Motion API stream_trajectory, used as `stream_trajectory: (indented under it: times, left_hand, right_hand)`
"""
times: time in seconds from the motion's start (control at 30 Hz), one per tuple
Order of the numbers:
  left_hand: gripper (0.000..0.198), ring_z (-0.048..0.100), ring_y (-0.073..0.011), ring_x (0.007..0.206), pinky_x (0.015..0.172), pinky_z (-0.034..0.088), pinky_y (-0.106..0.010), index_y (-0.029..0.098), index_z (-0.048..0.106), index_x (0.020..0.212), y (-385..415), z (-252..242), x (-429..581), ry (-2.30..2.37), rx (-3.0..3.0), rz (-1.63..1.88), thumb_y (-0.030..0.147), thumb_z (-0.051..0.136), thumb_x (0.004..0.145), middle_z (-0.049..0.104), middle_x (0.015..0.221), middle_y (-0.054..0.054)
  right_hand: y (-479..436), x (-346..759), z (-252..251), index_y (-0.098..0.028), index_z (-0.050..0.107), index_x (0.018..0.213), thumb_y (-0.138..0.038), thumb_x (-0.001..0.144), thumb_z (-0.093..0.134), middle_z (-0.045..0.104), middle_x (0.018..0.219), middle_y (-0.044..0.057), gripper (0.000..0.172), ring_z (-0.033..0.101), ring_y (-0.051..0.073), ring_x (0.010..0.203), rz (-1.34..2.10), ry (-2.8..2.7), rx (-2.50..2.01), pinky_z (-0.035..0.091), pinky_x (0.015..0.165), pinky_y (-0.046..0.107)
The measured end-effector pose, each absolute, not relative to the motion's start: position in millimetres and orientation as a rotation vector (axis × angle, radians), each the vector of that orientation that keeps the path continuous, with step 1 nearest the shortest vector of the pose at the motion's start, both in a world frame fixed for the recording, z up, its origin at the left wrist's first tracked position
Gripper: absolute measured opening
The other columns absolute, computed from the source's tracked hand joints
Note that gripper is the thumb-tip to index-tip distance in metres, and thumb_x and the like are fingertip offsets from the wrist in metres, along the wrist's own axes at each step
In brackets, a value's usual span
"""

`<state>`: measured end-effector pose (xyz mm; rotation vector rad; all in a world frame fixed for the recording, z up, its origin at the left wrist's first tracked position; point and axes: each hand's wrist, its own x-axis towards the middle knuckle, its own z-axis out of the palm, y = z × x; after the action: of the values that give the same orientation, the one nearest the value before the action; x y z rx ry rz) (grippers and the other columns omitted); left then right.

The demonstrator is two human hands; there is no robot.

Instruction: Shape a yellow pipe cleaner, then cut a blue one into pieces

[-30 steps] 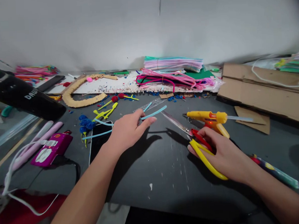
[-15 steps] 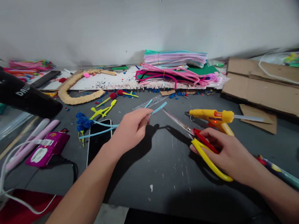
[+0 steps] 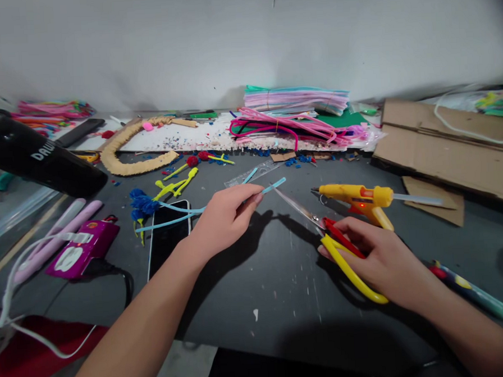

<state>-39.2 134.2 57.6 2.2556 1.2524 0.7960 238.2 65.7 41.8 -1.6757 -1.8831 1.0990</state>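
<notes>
My left hand is closed in a pinch on light blue pipe cleaners. Their short ends stick out past my fingertips, and longer lengths trail out to the left over a phone. In my right hand is a pair of scissors with red and yellow handles. The blade tips lie at the pipe cleaner end just beyond my left fingertips; whether they touch it I cannot tell. Dark blue fuzzy tufts lie at the phone's far left corner.
A yellow glue gun lies beyond my right hand, near cardboard pieces. Pink pipe cleaners lie at the back. On the left are a black bottle, a purple box with cables, and a tan curved piece.
My left hand has moved slightly right with the pipe cleaners, bringing one end up to the scissor tips. The scissors have barely moved.
</notes>
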Motion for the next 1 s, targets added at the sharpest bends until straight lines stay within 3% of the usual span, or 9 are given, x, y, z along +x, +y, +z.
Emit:
stream_trajectory:
  times: [0.2,0.57,1.0]
  left_hand:
    - [0.025,0.05,-0.0106,0.065,0.064,0.038,-0.023,0.017,0.065,0.101,133.7,58.5,-39.8,1.267,2.229,0.739,0.03,0.044,0.099,0.059,0.072,0.001]
    - [0.022,0.053,-0.0099,0.067,0.065,0.039,-0.022,0.018,0.066,0.101,132.7,58.1,-39.4,1.235,2.223,0.756,0.029,0.046,0.098,0.064,0.077,0.001]
    - [0.02,0.058,-0.0113,0.074,0.068,0.043,-0.023,0.017,0.068,0.097,132.5,61.4,-41.8,1.164,2.244,0.852,0.029,0.052,0.095,0.068,0.086,-0.002]
  right_hand:
    - [65.3,239.4,39.3,-0.023,0.062,0.095,-0.054,0.084,0.066,0.063,0.077,-0.001,0.033,0.051,0.015,0.066,1.136,-1.852,-1.667,0.042,0.059,0.025]
    - [64.3,240.7,37.2,-0.023,0.063,0.095,-0.054,0.084,0.066,0.058,0.072,-0.002,0.033,0.045,0.013,0.061,1.1,-1.899,-1.676,0.037,0.053,0.025]
    - [63.5,241.6,47.8,-0.02,0.063,0.085,-0.049,0.088,0.061,0.055,0.067,-0.001,0.029,0.045,0.014,0.063,1.003,-2.076,-1.68,0.037,0.056,0.026]
